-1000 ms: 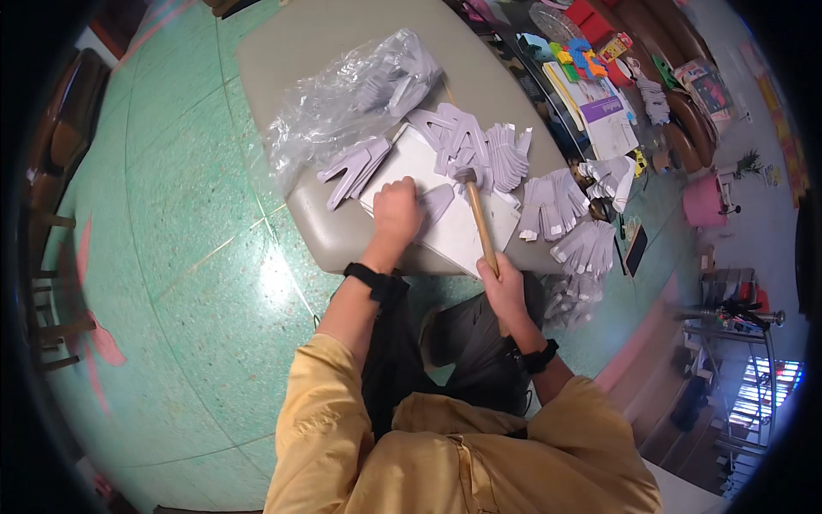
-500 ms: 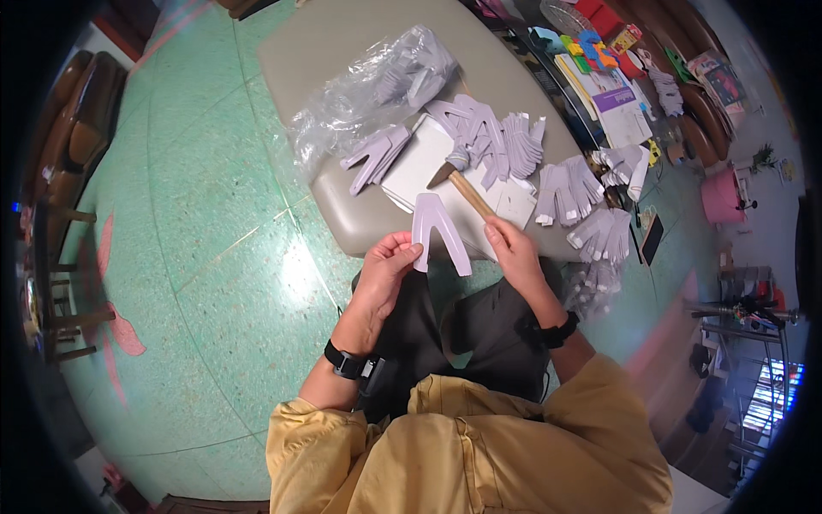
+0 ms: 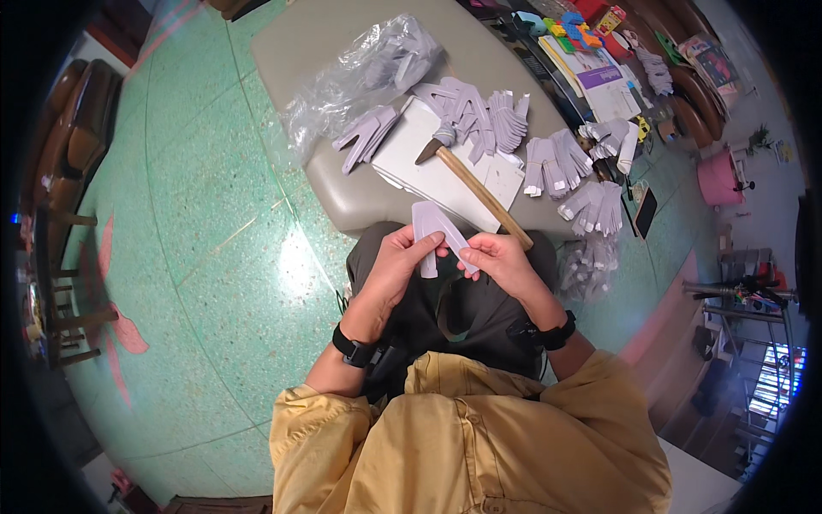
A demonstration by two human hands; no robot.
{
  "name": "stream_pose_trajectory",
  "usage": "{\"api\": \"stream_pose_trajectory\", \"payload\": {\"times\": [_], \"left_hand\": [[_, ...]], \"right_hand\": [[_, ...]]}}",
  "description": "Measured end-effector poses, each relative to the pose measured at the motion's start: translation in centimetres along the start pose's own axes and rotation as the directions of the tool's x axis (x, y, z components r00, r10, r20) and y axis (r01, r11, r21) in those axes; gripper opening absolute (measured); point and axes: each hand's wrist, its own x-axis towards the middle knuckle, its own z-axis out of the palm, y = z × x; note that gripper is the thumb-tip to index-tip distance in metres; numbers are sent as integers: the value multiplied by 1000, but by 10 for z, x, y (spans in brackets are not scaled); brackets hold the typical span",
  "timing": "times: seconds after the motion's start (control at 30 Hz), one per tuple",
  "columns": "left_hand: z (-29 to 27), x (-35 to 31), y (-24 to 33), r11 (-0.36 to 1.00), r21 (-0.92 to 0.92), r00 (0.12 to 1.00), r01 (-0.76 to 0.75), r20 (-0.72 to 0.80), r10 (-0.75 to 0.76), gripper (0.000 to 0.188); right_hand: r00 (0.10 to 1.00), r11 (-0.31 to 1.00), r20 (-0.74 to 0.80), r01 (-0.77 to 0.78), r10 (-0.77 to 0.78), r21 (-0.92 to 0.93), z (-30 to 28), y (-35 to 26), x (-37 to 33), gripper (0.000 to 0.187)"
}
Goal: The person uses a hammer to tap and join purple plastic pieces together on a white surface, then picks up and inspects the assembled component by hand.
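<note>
Over my lap, both hands pinch one lilac V-shaped piece (image 3: 425, 224), its joined end pointing away from me. My left hand (image 3: 401, 261) grips the left leg, thumb on top. My right hand (image 3: 503, 264) holds the right leg between thumb and fingers. A hammer (image 3: 475, 188) with a wooden handle lies on the white board (image 3: 402, 158), its dark head at the far end and its handle end by my right hand. Small stacks of similar lilac V pieces (image 3: 366, 135) lie left of the board, with a larger heap (image 3: 462, 111) behind the hammer.
A clear plastic bag (image 3: 360, 81) with more lilac pieces lies on the grey padded bench (image 3: 334, 201). Bundled lilac strips (image 3: 556, 163) sit at its right edge. Papers (image 3: 604, 86), colourful toy blocks (image 3: 572, 32), a phone (image 3: 645, 212) and a pink bucket (image 3: 719, 178) are farther right.
My right hand has let go of the hammer, which now rests on the board and bench. It has moved left and taken hold of the V piece's right leg.
</note>
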Motion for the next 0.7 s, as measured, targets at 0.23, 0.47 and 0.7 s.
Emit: {"api": "stream_pose_trajectory", "payload": {"times": [0.23, 0.47, 0.7], "left_hand": [[3, 7, -1, 986, 154, 993, -60, -91, 74, 13], [3, 39, 12, 959, 271, 994, -85, -49, 102, 21], [-55, 107, 20, 445, 877, 685, -182, -211, 697, 39]], "right_hand": [[1000, 1000, 16, -16, 16, -19, -3, 3, -1, 17], [998, 998, -17, -62, 62, 3, -23, 3, 24, 17], [943, 986, -301, 162, -146, 29, -73, -8, 98, 20]]}}
